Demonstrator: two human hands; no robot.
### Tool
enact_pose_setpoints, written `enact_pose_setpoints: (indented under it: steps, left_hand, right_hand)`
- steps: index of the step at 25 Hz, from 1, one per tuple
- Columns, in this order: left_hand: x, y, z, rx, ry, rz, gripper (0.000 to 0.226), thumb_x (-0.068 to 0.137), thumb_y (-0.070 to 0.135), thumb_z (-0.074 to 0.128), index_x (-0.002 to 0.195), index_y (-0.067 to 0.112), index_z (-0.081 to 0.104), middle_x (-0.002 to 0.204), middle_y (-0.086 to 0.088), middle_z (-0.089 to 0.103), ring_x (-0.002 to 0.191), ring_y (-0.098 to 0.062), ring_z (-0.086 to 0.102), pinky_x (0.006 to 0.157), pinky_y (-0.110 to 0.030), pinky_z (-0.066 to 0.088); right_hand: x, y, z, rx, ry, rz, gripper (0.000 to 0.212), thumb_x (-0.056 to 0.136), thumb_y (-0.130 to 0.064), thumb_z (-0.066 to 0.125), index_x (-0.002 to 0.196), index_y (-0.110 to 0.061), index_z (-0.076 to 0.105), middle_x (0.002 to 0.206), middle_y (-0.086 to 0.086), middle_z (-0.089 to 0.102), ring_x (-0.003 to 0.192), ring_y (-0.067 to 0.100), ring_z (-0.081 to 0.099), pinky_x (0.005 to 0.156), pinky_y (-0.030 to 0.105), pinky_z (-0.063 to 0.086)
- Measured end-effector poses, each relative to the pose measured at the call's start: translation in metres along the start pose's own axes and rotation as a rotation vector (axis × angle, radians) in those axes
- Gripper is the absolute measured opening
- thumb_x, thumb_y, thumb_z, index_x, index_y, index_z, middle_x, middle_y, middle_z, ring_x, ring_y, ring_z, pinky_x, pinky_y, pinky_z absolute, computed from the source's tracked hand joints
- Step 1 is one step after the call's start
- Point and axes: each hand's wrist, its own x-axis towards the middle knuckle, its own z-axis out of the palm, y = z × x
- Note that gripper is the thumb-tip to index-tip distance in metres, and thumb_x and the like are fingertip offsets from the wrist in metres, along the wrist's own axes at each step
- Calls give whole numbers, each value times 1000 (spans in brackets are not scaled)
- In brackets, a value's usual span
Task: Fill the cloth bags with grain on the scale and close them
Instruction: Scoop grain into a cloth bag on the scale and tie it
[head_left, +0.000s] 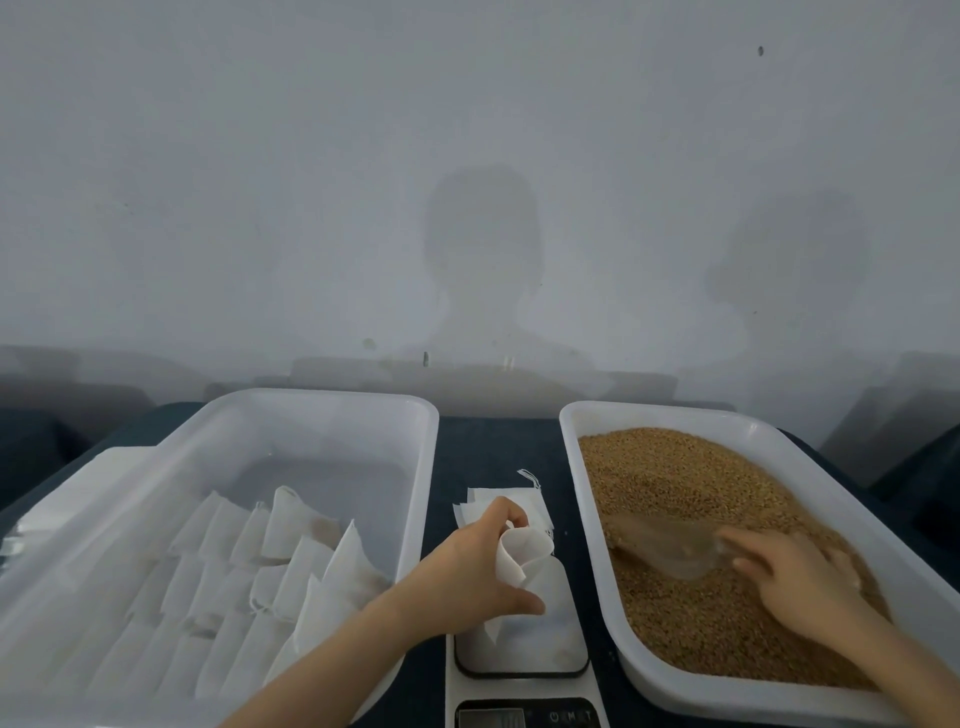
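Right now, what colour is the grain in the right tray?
The grain is golden brown; head view.

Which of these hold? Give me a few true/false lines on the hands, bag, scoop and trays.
1. The left hand holds a cloth bag over the scale. True.
2. The right hand is empty. False: it grips a clear scoop that is dug into the grain.
3. The grain is in the left tray. False: it fills the right tray; the left tray holds rows of white bags.
4. A stack of flat bags lies on the dark table behind the scale. True.
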Motion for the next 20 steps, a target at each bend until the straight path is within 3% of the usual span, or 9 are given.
enact_pose_setpoints:
  steps: [5,8,12,14,17,20]
  left_hand:
    - [1,0,-1,-16,-10,-5,62,74,40,79,108,43,27,117,14,45,90,-11,52,78,-16,45]
    - [2,-1,0,-13,-10,-4,64,73,40,80,109,43,26,116,15,44,91,-11,53,80,-17,46]
    - [2,-2,1,-27,-8,14,64,72,40,81,107,43,27,117,13,47,88,-11,54,74,-13,44]
    - [2,-3,1,-39,-5,14,64,72,39,80,108,43,27,117,13,47,86,-10,54,72,-13,45]
    - [6,-4,1,-47,0,3,64,74,37,80,109,42,27,117,11,47,90,-12,55,76,-16,47]
    - [8,-5,2,-46,-7,-3,67,74,36,80,114,44,27,113,14,45,91,-12,55,75,-14,46]
  right_hand:
    - [-6,23,-8,208,-103,53,39,93,-27,53,130,-39,49,134,-9,54,122,17,51,105,46,38]
    - [-11,30,-15,155,-91,80,38,93,-29,53,127,-43,50,131,-11,56,119,16,52,102,45,41]
    - [-21,32,-27,183,-74,83,38,92,-25,55,125,-42,49,125,-8,60,92,7,57,84,34,48]
    - [-26,27,-36,168,-68,76,39,91,-25,55,126,-42,48,125,-7,61,93,9,59,83,34,49]
    - [-34,11,-55,163,-13,8,40,89,-22,59,122,-43,49,119,-15,62,102,9,59,96,40,45]
    - [-40,-18,-77,174,37,-163,41,85,-18,63,114,-45,52,98,-33,56,86,-5,53,93,31,44]
